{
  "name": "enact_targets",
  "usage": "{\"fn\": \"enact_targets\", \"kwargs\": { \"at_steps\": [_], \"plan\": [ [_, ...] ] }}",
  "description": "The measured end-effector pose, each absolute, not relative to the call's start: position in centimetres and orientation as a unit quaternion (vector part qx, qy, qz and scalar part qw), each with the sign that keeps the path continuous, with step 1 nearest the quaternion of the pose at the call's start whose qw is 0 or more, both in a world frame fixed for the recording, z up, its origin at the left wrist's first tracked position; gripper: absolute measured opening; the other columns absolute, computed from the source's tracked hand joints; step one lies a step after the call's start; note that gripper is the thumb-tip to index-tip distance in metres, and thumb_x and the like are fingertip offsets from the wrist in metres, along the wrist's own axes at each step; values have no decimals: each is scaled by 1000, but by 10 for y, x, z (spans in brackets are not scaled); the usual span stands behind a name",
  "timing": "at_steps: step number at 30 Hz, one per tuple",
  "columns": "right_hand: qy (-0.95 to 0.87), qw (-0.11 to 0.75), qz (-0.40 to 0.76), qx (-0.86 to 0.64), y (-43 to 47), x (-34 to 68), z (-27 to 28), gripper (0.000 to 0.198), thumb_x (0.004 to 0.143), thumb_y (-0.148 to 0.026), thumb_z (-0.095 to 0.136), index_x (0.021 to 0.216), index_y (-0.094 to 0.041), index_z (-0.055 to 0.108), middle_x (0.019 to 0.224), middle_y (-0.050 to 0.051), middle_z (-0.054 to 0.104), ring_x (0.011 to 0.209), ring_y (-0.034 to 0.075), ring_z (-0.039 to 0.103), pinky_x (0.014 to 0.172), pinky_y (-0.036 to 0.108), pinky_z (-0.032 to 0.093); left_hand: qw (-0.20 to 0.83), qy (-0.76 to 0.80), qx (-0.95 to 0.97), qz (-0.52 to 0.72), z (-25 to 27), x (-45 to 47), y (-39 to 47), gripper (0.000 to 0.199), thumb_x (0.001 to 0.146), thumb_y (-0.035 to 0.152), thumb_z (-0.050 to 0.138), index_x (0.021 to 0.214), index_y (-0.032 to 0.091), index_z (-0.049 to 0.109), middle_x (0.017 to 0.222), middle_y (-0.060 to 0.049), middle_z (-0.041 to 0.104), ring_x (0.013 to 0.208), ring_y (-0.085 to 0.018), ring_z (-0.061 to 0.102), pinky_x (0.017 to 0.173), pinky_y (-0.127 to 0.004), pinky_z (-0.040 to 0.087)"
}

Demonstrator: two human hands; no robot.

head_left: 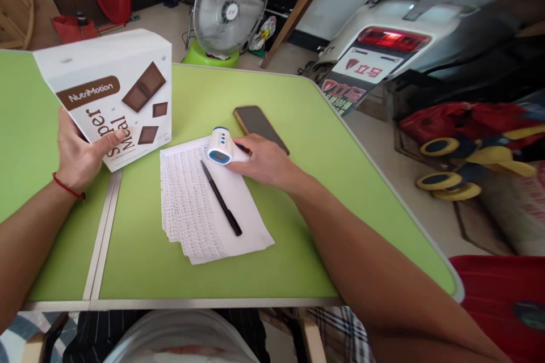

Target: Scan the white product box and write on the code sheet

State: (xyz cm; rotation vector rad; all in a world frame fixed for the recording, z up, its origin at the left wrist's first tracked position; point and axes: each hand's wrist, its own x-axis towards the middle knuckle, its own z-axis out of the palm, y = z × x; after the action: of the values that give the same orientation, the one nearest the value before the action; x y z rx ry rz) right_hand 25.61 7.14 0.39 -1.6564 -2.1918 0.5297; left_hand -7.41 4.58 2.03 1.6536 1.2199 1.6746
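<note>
My left hand (pixel 80 153) grips a white NutriMotion meal box (pixel 147 119) by its lower left side, with the thumb across the printed front. The box is tilted over the left part of the table. Around the handle of a white and blue infrared thermometer (pixel 221 144) my right hand (pixel 266 161) is closed. Its small screen faces me, above the top of the written papers (pixel 191 204). A black pen (pixel 221 198) lies slantwise on these sheets. Just beyond my right hand rests a phone (pixel 260 125), dark side up.
The green folding table (pixel 298 261) has a metal-edged seam left of the papers. Past its far edge a fan (pixel 232 8) stands by a green stool (pixel 208 57). A white scooter (pixel 383 39) is at the far right, and a red chair (pixel 502 295) is near the right corner.
</note>
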Motion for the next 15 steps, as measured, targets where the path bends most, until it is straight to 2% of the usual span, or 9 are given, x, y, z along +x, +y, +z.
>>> {"fn": "enact_targets", "kwargs": {
  "at_steps": [5, 9, 12, 14, 15],
  "plan": [
    [-782, 149, 187, -576, 72, 257, 5, 23, 70, -33, 67, 90, -21, 68, 93, 9, 64, 84, 25, 60, 73, 38, 48, 214, 439, 625, 609, 19, -77, 46, 66, 64, 34, 90, 114, 21, 49, 124, 0, 56, 120, -26, 51, 107, -45, 38],
    [-798, 139, 181, -557, 71, 259, 8, 31, 67, -24, 67, 98, -21, 66, 100, 11, 63, 93, 29, 59, 78, 42, 49, 203, 457, 616, 608, 18, -77, 46, 70, 64, 38, 89, 115, 19, 45, 125, -1, 54, 120, -26, 51, 107, -43, 39],
    [-819, 211, 106, -522, 63, 254, 10, 37, 67, -20, 65, 104, -20, 63, 111, 14, 61, 109, 34, 54, 90, 48, 46, 187, 452, 628, 606, 17, -76, 47, 74, 67, 46, 87, 118, 20, 41, 129, -3, 50, 123, -25, 49, 109, -43, 39],
    [-825, 273, 60, -491, 54, 247, 11, 28, 74, -22, 61, 101, -20, 62, 107, 13, 64, 106, 31, 57, 89, 46, 46, 147, 423, 660, 602, 16, -79, 51, 78, 71, 53, 82, 124, 21, 35, 135, -5, 45, 125, -26, 47, 110, -46, 38],
    [-828, 286, 58, -478, 48, 242, 11, 21, 77, -24, 59, 97, -20, 61, 97, 11, 66, 96, 27, 60, 82, 41, 48, 118, 410, 690, 584, 15, -81, 53, 79, 75, 57, 76, 128, 22, 29, 139, -6, 39, 128, -27, 44, 111, -48, 37]
  ]
}}
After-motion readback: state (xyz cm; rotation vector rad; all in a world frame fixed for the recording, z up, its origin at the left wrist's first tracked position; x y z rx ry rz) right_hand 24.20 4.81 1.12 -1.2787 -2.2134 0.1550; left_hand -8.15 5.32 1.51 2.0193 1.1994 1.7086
